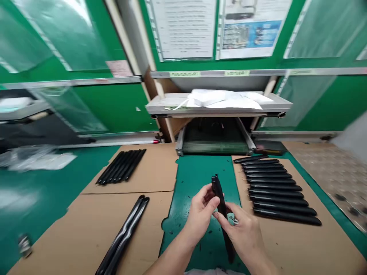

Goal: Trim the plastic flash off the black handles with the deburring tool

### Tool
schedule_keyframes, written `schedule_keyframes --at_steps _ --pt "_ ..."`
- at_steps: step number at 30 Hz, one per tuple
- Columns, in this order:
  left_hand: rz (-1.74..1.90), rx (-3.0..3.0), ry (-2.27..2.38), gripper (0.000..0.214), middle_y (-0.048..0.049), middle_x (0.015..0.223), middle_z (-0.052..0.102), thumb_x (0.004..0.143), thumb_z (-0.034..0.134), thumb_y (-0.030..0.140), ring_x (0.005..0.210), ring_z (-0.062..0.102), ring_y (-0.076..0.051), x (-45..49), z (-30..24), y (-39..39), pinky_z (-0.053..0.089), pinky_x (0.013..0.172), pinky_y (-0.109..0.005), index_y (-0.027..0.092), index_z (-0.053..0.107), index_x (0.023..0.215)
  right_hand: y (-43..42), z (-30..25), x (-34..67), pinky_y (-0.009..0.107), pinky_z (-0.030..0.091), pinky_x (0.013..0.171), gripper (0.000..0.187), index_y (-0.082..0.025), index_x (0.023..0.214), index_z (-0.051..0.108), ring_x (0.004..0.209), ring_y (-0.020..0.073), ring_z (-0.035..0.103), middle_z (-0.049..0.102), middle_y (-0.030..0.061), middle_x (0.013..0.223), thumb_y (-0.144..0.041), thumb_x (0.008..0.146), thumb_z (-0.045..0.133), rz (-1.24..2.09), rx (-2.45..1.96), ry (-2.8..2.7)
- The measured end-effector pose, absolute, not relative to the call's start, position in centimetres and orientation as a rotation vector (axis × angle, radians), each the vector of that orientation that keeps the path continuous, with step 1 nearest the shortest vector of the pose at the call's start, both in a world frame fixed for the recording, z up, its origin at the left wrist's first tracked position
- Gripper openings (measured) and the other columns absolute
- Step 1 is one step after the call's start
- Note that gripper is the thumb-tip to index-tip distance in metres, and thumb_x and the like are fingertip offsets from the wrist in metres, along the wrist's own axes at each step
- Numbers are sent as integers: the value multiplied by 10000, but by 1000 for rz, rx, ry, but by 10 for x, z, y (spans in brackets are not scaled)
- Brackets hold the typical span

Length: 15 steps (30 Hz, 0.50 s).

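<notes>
Both my hands hold one long black plastic strip over the green mat at the centre of the bench. My left hand pinches its upper part with thumb and fingers. My right hand is closed round the strip lower down, and the strip's lower end sticks out below it. The strip stands nearly upright, its top tilted away from me.
Several black strips lie in a row on cardboard at the right. More lie in a bundle on cardboard at the back left, and two lie near the front left. A conveyor mouth sits behind under a shelf with white bags.
</notes>
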State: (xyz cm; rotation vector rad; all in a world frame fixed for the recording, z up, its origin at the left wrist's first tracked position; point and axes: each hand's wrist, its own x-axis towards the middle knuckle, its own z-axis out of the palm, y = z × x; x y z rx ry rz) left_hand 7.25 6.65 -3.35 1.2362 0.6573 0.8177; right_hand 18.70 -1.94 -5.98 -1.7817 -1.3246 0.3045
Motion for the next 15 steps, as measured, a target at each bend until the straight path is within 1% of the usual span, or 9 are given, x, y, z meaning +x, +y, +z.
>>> schedule_keyframes --at_steps 1,3,5,6,8,9,11,13,15 --pt "864 1199 677 423 -132 1097 677 896 586 424 995 639 -222 68 -29 66 501 887 -338 155 551 1220 -17 -59 184 249 503 628 333 -255 1024 704 770 189 661 708 29 915 -532 870 599 332 -1763 -1330" --pt "941 1147 713 423 -105 1010 668 933 512 447 903 636 -188 57 -24 66 498 831 -315 165 532 1248 -13 -55 188 238 482 533 420 -248 1099 693 632 161 611 685 32 872 -580 864 587 459 -1724 -1344" --pt "958 1162 728 443 -70 912 641 948 465 478 764 602 -147 44 -24 65 484 730 -280 179 530 1268 -10 -48 199 230 457 477 498 -249 1219 651 539 131 530 653 29 837 -605 915 480 644 -1640 -1367" --pt "945 1208 724 462 -58 879 627 939 474 496 711 573 -133 39 -25 64 467 682 -266 182 541 1270 -8 -43 205 228 462 488 517 -253 1266 626 538 126 510 641 31 841 -598 947 411 726 -1591 -1374" --pt "907 1340 691 493 -59 873 623 902 527 529 682 534 -128 30 -25 65 437 630 -254 183 585 1249 -4 -30 215 233 492 575 505 -271 1287 621 611 131 522 621 34 858 -554 989 328 814 -1505 -1366" --pt "895 1407 666 495 -69 899 632 880 562 537 704 535 -137 26 -25 65 435 635 -256 182 615 1221 -2 -23 218 237 499 624 480 -280 1265 640 652 135 531 613 32 855 -537 993 338 829 -1475 -1363" --pt "902 1507 608 477 -85 971 651 841 621 532 796 560 -168 22 -23 68 450 694 -270 183 662 1164 0 -10 219 251 501 719 410 -292 1226 670 747 150 559 615 29 852 -508 980 424 842 -1422 -1366" --pt "907 1562 555 451 -88 1019 663 829 648 512 879 578 -196 19 -19 72 461 764 -289 193 678 1146 2 1 218 269 501 782 367 -296 1215 679 840 171 585 640 33 863 -486 959 498 884 -1350 -1380" --pt "898 1608 526 432 -82 1013 672 830 656 492 903 587 -203 18 -16 76 462 790 -294 204 680 1152 4 8 215 292 514 823 347 -302 1222 674 898 184 606 674 43 941 -464 941 550 973 -1287 -1372"
